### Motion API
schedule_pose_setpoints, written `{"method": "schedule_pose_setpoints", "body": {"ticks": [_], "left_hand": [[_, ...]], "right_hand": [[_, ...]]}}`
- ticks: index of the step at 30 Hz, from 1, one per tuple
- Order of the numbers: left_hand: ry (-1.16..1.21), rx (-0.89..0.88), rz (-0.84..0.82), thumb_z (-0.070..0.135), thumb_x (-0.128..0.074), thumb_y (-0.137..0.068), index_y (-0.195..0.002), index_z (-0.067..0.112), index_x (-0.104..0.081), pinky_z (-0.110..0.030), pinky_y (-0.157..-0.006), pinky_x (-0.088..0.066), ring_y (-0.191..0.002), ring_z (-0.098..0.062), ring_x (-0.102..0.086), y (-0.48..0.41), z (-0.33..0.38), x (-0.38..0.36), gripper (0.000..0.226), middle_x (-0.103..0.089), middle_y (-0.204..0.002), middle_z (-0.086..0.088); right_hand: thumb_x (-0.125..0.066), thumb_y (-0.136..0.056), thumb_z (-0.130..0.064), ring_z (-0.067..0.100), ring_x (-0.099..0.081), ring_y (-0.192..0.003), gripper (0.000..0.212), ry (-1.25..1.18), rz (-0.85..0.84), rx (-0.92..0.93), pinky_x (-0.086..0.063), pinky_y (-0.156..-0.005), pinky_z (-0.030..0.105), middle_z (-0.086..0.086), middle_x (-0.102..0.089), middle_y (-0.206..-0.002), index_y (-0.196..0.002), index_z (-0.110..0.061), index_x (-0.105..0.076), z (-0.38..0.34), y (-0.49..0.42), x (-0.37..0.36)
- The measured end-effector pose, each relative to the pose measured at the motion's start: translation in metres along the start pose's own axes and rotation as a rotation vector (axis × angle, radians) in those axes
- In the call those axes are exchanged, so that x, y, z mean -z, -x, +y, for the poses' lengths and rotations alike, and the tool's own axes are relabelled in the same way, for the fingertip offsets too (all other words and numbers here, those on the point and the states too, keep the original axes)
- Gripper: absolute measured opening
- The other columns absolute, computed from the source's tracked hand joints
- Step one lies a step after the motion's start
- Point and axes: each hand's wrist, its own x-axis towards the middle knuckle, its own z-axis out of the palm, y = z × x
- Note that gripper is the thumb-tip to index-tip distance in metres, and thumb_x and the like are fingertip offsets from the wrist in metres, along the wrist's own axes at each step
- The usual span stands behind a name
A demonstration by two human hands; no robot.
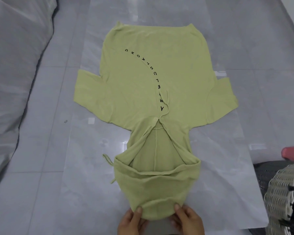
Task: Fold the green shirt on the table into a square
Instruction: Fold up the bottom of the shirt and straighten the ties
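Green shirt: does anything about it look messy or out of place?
On the green shirt, one drawstring straggles across the printed letters, another sticks out left of the hood, and the far hem corners curl. No damage shows.

Likely a home: a grey padded cushion (15,68) bulks along 9 o'clock, a woven basket (283,192) stands at 4 o'clock, and the table (41,192), glossy with a grey tile pattern, carries a clear plastic sheet (227,158).
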Motion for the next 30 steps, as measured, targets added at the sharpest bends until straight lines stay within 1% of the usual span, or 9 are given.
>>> {"method": "schedule_pose_setpoints", "body": {"ticks": [6,10,13,15,17,20,22,27,30], "left_hand": [[-0.326,-0.066,0.068,0.013,-0.077,-0.069,-0.065,0.004,-0.068,-0.035,-0.061,-0.056,-0.053,-0.026,-0.063,-0.001,-0.006,0.008,0.014,-0.067,-0.057,-0.02],[-0.481,-0.132,0.145,0.011,-0.074,-0.077,-0.064,0.0,-0.066,-0.03,-0.059,-0.053,-0.055,-0.024,-0.061,-0.001,0.008,0.006,0.018,-0.067,-0.057,-0.019],[-0.505,-0.333,0.383,0.014,-0.073,-0.077,-0.067,0.013,-0.059,-0.036,-0.072,-0.048,-0.072,-0.028,-0.06,-0.008,0.046,0.008,0.017,-0.066,-0.07,-0.016],[-0.518,-0.503,0.419,0.013,-0.071,-0.078,-0.078,0.015,-0.058,-0.031,-0.074,-0.04,-0.085,-0.029,-0.059,-0.017,0.078,0.007,0.013,-0.062,-0.081,-0.007],[-0.635,-0.64,0.347,0.007,-0.07,-0.078,-0.102,0.01,-0.058,-0.033,-0.079,-0.042,-0.093,-0.028,-0.055,-0.03,0.108,0.0,0.028,-0.056,-0.095,-0.004],[-0.911,-0.719,0.154,0.006,-0.072,-0.073,-0.127,0.017,-0.048,-0.035,-0.087,-0.044,-0.099,-0.023,-0.051,-0.046,0.137,-0.01,0.06,-0.046,-0.104,-0.002],[-1.122,-0.737,0.092,0.011,-0.072,-0.073,-0.12,0.021,-0.054,-0.034,-0.085,-0.044,-0.096,-0.022,-0.053,-0.049,0.143,-0.015,0.051,-0.05,-0.096,0.001],[-0.948,-0.75,0.076,0.011,-0.07,-0.076,-0.076,0.028,-0.054,-0.018,-0.058,-0.038,-0.068,-0.008,-0.051,-0.036,0.144,-0.007,0.023,-0.055,-0.073,0.007],[-0.801,-0.867,0.041,0.007,-0.066,-0.081,-0.072,0.032,-0.057,-0.011,-0.062,-0.041,-0.076,-0.003,-0.054,-0.022,0.14,-0.001,0.028,-0.061,-0.079,0.007]], "right_hand": [[-0.071,-0.078,-0.013,0.005,-0.052,-0.032,0.03,0.25,0.021,0.09,-0.037,-0.037,0.014,0.006,-0.063,-0.042,-0.051,-0.006,-0.063,-0.007,-0.001,0.003],[-0.072,-0.077,-0.027,0.018,-0.055,-0.048,0.031,0.435,0.029,0.162,-0.038,-0.048,0.021,0.001,-0.059,-0.046,-0.055,-0.013,-0.055,-0.02,-0.004,0.003],[-0.055,-0.073,-0.04,0.02,-0.047,-0.062,0.019,0.579,0.254,0.782,-0.035,-0.056,0.024,0.003,-0.051,-0.064,-0.072,-0.025,-0.045,-0.032,-0.012,-0.004],[-0.043,-0.088,-0.042,0.016,-0.045,-0.075,0.02,0.719,0.199,1.179,-0.038,-0.067,0.024,0.005,-0.059,-0.076,-0.085,-0.025,-0.053,-0.047,-0.013,-0.026],[-0.05,-0.084,-0.036,0.014,-0.045,-0.08,0.018,0.83,0.107,1.32,-0.037,-0.071,0.025,0.0,-0.062,-0.084,-0.086,-0.022,-0.062,-0.067,-0.011,-0.054],[-0.078,-0.052,-0.026,0.015,-0.05,-0.069,0.023,1.062,0.051,1.289,-0.043,-0.059,0.025,-0.007,-0.058,-0.074,-0.07,-0.025,-0.064,-0.082,-0.018,-0.086],[-0.085,-0.041,-0.026,0.016,-0.054,-0.059,0.029,1.109,0.01,1.226,-0.044,-0.049,0.023,-0.008,-0.055,-0.064,-0.059,-0.028,-0.062,-0.085,-0.026,-0.094],[-0.066,-0.059,-0.029,0.018,-0.056,-0.052,0.011,0.921,0.091,1.09,-0.04,-0.038,0.028,-0.003,-0.053,-0.063,-0.068,-0.024,-0.061,-0.093,-0.021,-0.094],[-0.054,-0.073,-0.025,0.012,-0.057,-0.065,0.017,0.788,0.061,1.205,-0.045,-0.056,0.022,-0.004,-0.062,-0.073,-0.09,-0.026,-0.053,-0.083,-0.008,-0.091]]}}
